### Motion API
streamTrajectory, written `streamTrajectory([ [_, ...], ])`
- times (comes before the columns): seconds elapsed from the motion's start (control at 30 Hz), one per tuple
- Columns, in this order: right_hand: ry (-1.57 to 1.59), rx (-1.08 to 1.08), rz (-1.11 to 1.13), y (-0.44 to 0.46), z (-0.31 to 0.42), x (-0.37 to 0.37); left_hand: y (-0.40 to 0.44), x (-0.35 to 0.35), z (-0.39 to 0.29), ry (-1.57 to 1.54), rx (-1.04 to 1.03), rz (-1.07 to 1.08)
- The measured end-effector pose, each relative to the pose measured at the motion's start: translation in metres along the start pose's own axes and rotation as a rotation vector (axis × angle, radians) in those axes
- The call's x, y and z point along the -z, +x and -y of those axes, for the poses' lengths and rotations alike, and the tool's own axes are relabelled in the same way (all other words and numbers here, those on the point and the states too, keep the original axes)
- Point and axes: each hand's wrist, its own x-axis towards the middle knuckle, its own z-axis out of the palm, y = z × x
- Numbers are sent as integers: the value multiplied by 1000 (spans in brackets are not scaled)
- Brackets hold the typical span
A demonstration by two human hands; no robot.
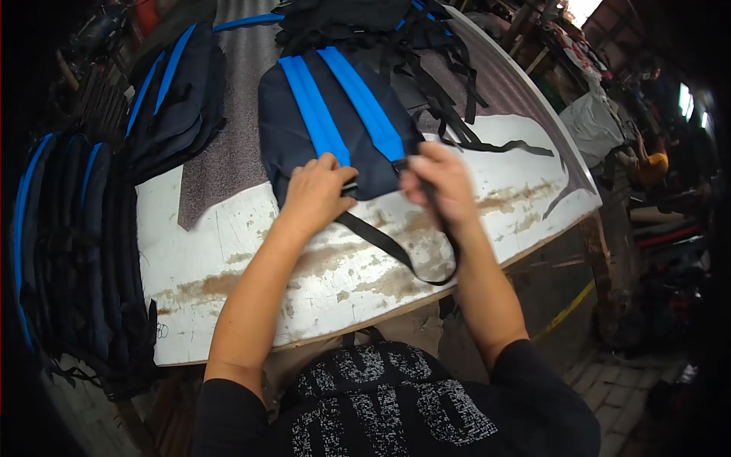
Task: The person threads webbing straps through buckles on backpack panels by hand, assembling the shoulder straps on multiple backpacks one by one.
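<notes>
A dark navy backpack (355,129) lies on the worn white table, its two bright blue shoulder straps (314,107) facing up. At the lower end of the left blue strap, my left hand (318,190) grips the buckle end, where black webbing comes out. My right hand (439,183), slightly blurred, is closed on black webbing (388,245) beside the lower end of the right blue strap. Between my hands the webbing hangs in a loop toward the table's front edge. My fingers partly hide both buckles.
The table (228,305) has a patterned dark cloth (217,183) on it. More blue-strapped bags (179,99) lie at the left, with a stack of bags (84,244) beside the table. Loose black straps (457,126) and dark bags (335,23) lie toward the back. A white sack (592,122) stands right.
</notes>
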Motion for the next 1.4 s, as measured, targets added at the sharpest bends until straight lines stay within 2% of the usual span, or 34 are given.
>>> streamTrajectory([
  [0.13,-4,-255,1,46,-69,-38,-2,12,19,-113,182,3],
  [0.17,-159,-228,52,58,-91,-38,-5,14,22,-140,235,-12],
  [0.27,-280,-166,-6,77,-93,-52,-14,17,36,-277,305,-142],
  [0.37,-259,-182,-48,88,-92,-56,-14,11,48,-438,381,-298],
  [0.47,-272,-115,-45,82,-93,-57,-12,10,48,-643,486,-263],
  [0.53,-285,-41,-14,75,-96,-57,-11,5,55,-914,508,-256],
  [0.6,-312,-58,-31,71,-93,-59,-10,4,63,-1122,521,-219],
  [0.73,-365,13,-53,73,-101,-67,-5,9,71,-1245,613,-303],
  [0.83,-554,93,-90,69,-95,-73,-2,8,73,-1264,643,-311],
  [0.97,-629,137,-127,63,-92,-79,-1,4,68,-1246,615,-314],
  [1.03,-631,135,-146,62,-90,-81,-1,-3,67,-1213,588,-315],
  [1.23,-844,306,-184,64,-95,-77,-2,-15,50,-1023,493,-307],
  [1.4,-880,281,-207,64,-93,-77,-2,-8,40,-1082,516,-323],
])
